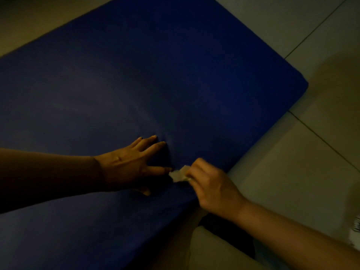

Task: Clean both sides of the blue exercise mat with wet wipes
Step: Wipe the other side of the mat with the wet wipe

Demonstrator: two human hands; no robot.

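The blue exercise mat (155, 75) lies flat on the tiled floor and fills most of the dim view. My left hand (132, 164) presses flat on the mat with straight, spread fingers. Just right of its index finger, my right hand (210, 184) grips a small crumpled white wet wipe (179, 175) against the mat, close to the mat's right edge. Most of the wipe is hidden inside my curled fingers.
Pale floor tiles (311, 152) with dark grout lines run along the mat's right side and the top left corner. A light-coloured part of my leg (214, 250) shows at the bottom, with a dark shadowed patch above it. A blurred patterned object (356, 227) sits at the right edge.
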